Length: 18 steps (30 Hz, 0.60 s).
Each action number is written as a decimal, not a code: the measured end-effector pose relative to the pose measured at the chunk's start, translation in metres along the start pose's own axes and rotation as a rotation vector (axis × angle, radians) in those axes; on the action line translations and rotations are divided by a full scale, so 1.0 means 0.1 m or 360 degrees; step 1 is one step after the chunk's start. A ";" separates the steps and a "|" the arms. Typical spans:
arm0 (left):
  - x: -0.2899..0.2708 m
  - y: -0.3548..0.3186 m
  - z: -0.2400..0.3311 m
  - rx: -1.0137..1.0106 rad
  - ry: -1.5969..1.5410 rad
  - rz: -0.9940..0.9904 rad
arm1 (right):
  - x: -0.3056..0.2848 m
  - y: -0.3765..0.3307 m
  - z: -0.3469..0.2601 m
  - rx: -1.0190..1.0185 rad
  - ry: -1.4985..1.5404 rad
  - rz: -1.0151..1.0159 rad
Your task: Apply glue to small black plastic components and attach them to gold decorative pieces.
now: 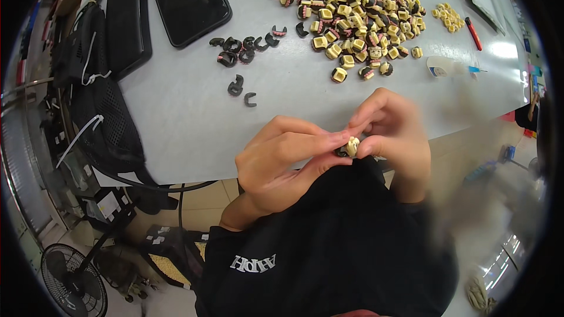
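Close to my body, past the table's front edge, both hands meet at a small cream figure head (352,146) with a dark part on its left side. My left hand (273,158) pinches it between thumb and forefinger. From the other side, my right hand (396,132) has its thumb and curled fingers around the piece, which they partly hide. Loose black curved hair pieces (235,86) lie on the grey table beyond the left hand. A large pile of cream, black and pink figure parts (358,17) spreads at the far middle.
A black smartphone (191,2) and a black case (129,23) lie at the far left, beside a mesh bag (108,123). At the right are small yellow pieces (448,17), a red tool (473,34) and a clear bottle with a blue needle tip (440,67).
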<state>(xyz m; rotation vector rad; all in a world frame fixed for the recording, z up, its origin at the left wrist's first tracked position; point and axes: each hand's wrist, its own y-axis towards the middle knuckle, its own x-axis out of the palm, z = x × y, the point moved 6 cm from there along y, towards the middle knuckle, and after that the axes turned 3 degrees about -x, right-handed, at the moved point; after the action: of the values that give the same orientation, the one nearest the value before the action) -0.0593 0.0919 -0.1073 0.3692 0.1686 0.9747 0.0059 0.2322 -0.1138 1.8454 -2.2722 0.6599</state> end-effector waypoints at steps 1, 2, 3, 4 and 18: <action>0.01 0.01 0.01 0.0009 0.0008 -0.0035 | -0.01 0.01 0.00 0.0006 0.0002 -0.0001; 0.02 0.01 0.01 0.0019 0.0016 -0.0071 | 0.00 0.03 0.01 0.0039 0.0022 -0.0024; 0.02 0.02 0.00 0.0014 0.0017 -0.0069 | 0.00 0.04 0.01 0.0071 0.0043 -0.0047; 0.02 0.02 0.00 0.0033 0.0039 -0.0047 | 0.01 0.05 0.02 0.0104 0.0063 -0.0069; -0.07 0.05 0.06 0.0098 0.0209 0.0269 | -0.02 0.12 0.08 -0.0149 0.0355 -0.0139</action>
<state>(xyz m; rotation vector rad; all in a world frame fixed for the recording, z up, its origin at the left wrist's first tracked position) -0.0658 0.0872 -0.1000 0.3804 0.2903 1.1636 -0.0036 0.2318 -0.1248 1.7227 -2.0351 0.6950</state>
